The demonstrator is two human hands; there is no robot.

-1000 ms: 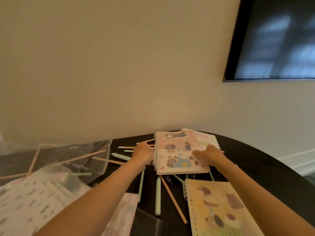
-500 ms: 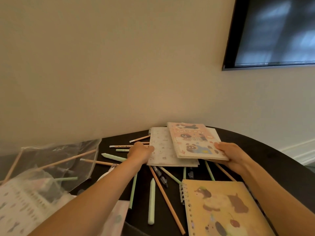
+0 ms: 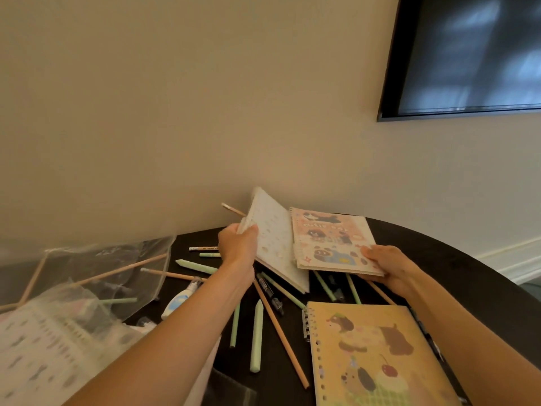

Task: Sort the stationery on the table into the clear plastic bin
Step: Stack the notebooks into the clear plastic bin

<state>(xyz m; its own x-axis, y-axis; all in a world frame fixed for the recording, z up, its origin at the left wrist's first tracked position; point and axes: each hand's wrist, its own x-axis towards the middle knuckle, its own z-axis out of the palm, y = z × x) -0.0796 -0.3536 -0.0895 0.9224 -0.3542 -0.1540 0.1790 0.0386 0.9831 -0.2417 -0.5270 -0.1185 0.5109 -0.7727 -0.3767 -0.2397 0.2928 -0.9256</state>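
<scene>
Three spiral-bound notebooks lie in the open: a white patterned notebook [image 3: 275, 241] tilted up on edge at the far centre, a pink cartoon-cover notebook [image 3: 330, 238] just right of it, and a yellow glossy notebook [image 3: 377, 356] lying flat at the near right. The left hand [image 3: 237, 250] is closed on the white notebook's left edge, thumb on the cover; the right hand [image 3: 389, 265] grips the pink notebook's right near corner, thumb on top, fingers beneath. Both forearms reach straight forward. Slim wooden pencils [image 3: 278, 329] and pale green pens [image 3: 257, 335] lie scattered on the round dark table [image 3: 456, 276], too overlapped to count. The clear plastic bin [image 3: 96, 273] sits at the left, with pencils and another patterned notebook inside or against it.
</scene>
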